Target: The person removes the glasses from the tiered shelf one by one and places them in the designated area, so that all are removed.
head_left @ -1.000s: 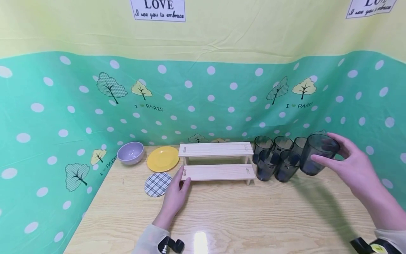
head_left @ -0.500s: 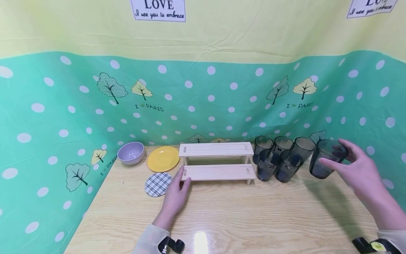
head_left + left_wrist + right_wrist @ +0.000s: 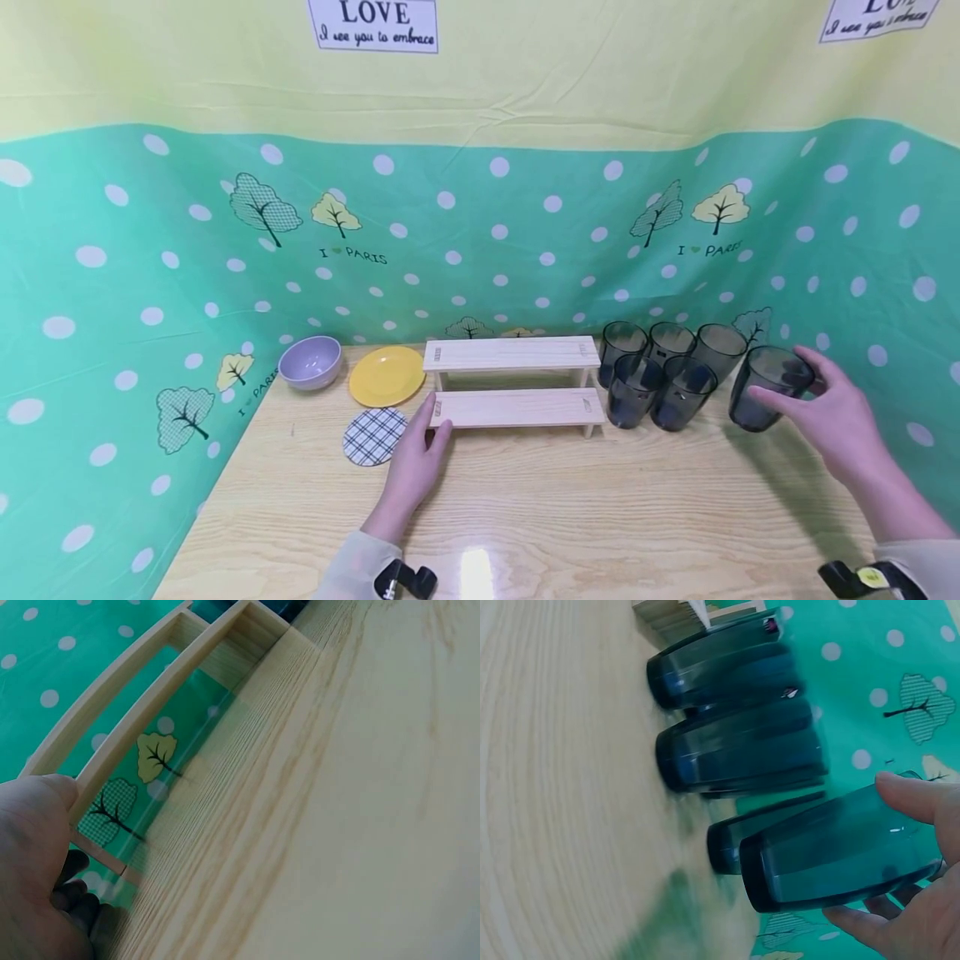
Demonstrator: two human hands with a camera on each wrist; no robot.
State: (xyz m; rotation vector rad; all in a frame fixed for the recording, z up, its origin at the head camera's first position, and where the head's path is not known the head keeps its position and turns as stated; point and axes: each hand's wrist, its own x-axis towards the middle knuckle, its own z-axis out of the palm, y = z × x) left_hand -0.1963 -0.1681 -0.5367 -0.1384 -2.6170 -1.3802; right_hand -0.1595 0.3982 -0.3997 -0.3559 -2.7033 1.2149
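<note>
My right hand (image 3: pixel 840 421) holds a dark tinted drinking glass (image 3: pixel 761 396) upright by its side, thumb on the near face and fingers behind. In the right wrist view this glass (image 3: pixel 832 859) shows close over the table, overlapping one glass behind it. Several matching glasses (image 3: pixel 632 396) stand in two rows just to its left. My left hand (image 3: pixel 414 458) grips the left end of a two-tier wooden shelf (image 3: pixel 517 408), at the lower tier. In the left wrist view, the thumb lies at the shelf's end (image 3: pixel 112 757) and the fingers curl below it.
Left of the shelf are a yellow plate (image 3: pixel 386 377), a purple bowl (image 3: pixel 310 363) and a checked round coaster (image 3: pixel 372 437) beside my left hand. A green dotted cloth (image 3: pixel 498 275) closes off the back and sides of the wooden table (image 3: pixel 600 517).
My right hand has carried the glass rightward from beside the front glasses and lowered it toward the table. The left hand keeps its place on the shelf.
</note>
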